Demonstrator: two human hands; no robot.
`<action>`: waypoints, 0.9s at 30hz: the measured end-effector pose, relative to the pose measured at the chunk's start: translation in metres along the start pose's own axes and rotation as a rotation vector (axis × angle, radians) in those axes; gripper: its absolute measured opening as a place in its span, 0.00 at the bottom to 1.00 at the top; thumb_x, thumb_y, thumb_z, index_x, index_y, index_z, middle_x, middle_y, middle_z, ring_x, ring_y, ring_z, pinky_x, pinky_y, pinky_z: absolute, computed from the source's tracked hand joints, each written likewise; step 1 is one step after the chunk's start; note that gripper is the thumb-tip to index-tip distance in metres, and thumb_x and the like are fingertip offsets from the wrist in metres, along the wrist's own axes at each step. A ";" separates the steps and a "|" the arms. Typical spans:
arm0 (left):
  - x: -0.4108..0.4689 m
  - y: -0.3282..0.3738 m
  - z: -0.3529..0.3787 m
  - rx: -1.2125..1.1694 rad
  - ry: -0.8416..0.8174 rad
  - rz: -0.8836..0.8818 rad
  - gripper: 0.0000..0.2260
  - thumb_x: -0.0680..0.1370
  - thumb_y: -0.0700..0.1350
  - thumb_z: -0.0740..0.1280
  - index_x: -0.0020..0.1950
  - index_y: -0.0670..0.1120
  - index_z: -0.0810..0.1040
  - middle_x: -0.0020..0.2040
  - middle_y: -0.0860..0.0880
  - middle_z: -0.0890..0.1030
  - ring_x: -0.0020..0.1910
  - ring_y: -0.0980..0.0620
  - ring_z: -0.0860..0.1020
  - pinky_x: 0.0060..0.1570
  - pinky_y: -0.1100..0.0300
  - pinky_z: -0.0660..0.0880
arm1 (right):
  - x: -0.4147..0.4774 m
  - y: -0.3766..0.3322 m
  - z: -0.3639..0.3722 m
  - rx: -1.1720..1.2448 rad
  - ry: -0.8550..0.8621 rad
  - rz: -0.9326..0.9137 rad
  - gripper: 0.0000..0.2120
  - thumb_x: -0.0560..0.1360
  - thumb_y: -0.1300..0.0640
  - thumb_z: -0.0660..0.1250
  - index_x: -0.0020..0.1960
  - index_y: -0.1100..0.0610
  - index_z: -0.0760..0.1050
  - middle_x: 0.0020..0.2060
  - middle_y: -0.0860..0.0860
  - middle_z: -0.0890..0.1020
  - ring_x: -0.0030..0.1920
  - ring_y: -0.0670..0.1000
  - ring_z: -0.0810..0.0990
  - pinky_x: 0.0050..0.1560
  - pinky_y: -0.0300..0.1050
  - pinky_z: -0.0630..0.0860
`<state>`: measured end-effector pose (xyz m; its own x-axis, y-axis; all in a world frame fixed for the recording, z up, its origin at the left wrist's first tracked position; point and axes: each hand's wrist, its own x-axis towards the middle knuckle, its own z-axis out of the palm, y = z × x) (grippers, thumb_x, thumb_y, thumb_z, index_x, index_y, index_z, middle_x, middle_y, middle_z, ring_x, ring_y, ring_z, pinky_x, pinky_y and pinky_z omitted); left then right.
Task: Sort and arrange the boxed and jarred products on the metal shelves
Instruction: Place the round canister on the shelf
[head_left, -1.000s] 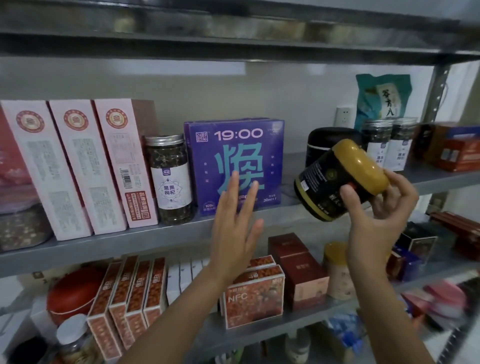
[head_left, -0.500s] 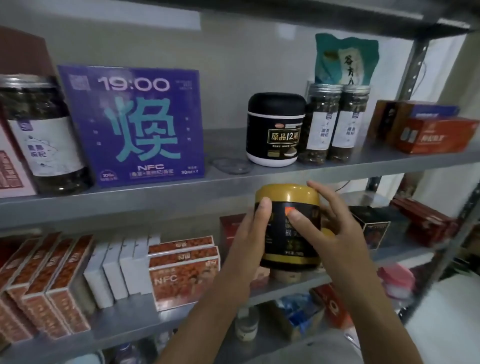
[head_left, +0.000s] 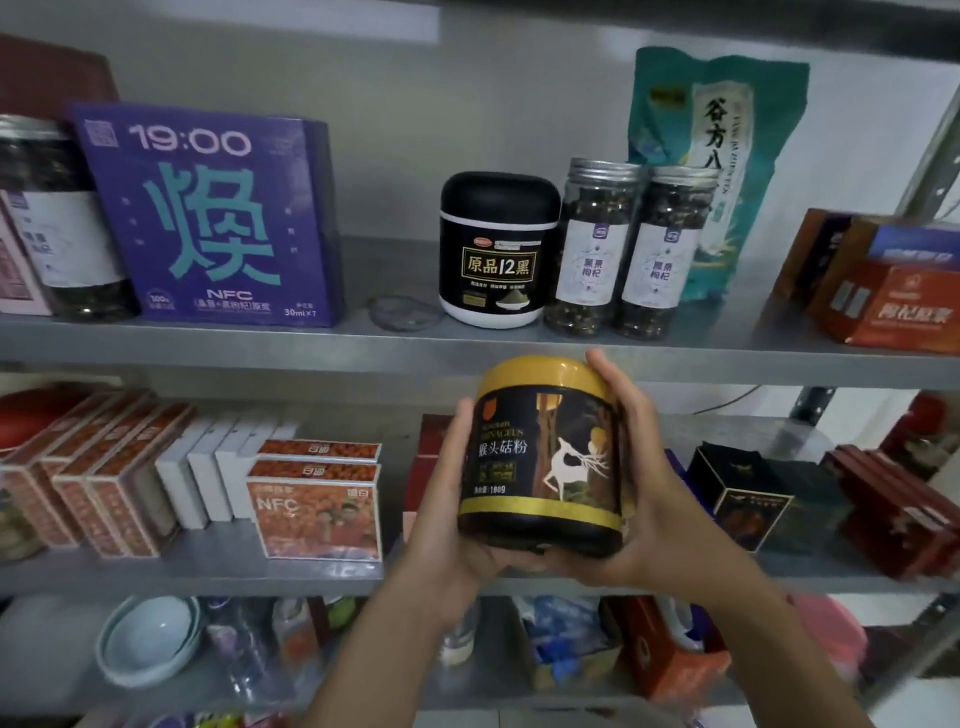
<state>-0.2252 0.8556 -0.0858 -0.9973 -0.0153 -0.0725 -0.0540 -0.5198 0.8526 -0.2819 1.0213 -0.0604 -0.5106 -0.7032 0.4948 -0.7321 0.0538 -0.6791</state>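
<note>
I've added my left hand (head_left: 447, 519) to my right hand (head_left: 644, 499), both grips wrapped round the jar (head_left: 543, 457), now upright for shelving.

The yellow-lidded jar (head_left: 540, 467) is black with a gold band and a white deer. The 19:00 box (head_left: 208, 218) is purple with teal and white lettering. The black tub (head_left: 498, 249) has a white base and gold label; the pouch (head_left: 727, 156) is teal; the bowls (head_left: 150, 639) are pale blue.

Both forearms reach up together. The left hand (head_left: 441, 499) and right hand (head_left: 654, 509) clasp the jar (head_left: 540, 457) from either side, fingers curled round it.
</note>
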 end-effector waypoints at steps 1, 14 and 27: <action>-0.002 0.001 0.003 0.078 0.017 0.027 0.26 0.75 0.70 0.56 0.57 0.56 0.83 0.57 0.47 0.83 0.56 0.48 0.82 0.48 0.50 0.79 | -0.002 0.000 -0.001 0.022 0.029 -0.020 0.61 0.59 0.53 0.82 0.78 0.45 0.44 0.74 0.54 0.56 0.73 0.53 0.65 0.66 0.50 0.73; -0.027 0.024 -0.001 0.610 -0.218 0.285 0.50 0.63 0.67 0.75 0.77 0.66 0.48 0.67 0.66 0.72 0.66 0.62 0.73 0.60 0.64 0.74 | 0.001 -0.001 -0.012 -0.029 0.036 -0.041 0.57 0.57 0.51 0.80 0.78 0.42 0.51 0.70 0.44 0.61 0.70 0.44 0.65 0.62 0.32 0.70; -0.032 0.014 -0.019 0.571 -0.018 0.495 0.51 0.59 0.45 0.81 0.76 0.61 0.60 0.69 0.57 0.74 0.67 0.54 0.74 0.59 0.58 0.76 | 0.001 0.013 0.036 0.616 0.171 0.169 0.56 0.56 0.47 0.83 0.75 0.34 0.54 0.71 0.50 0.71 0.66 0.56 0.76 0.57 0.50 0.78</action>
<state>-0.1926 0.8324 -0.0813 -0.9125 -0.1153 0.3925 0.3871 0.0674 0.9196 -0.2760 0.9962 -0.0885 -0.6972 -0.5957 0.3989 -0.2698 -0.2975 -0.9158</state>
